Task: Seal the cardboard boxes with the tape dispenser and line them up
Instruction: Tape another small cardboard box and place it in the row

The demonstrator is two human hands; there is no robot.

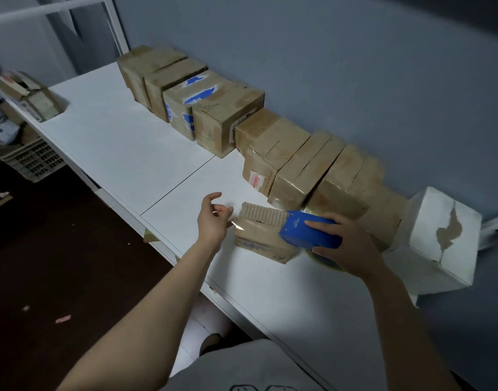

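Right hand (pixel 346 244) grips blue tape dispenser (pixel 309 231) on small box (pixel 263 238) — left hand (pixel 214 218) hovers beside.

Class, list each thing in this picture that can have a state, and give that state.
Front box, in front of the row, one flap raised.
Tape dispenser, gripped by the right hand, resting on that box.
Left hand, open, holding nothing.
Row of boxes, closed, lined along the wall.
White box, closed, surface torn.
Far box, flaps open.

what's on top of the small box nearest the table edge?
The blue tape dispenser, gripped by the right hand, sits over the right end of the small cardboard box. Glossy tape shows on its left part. The top beneath the dispenser is hidden.
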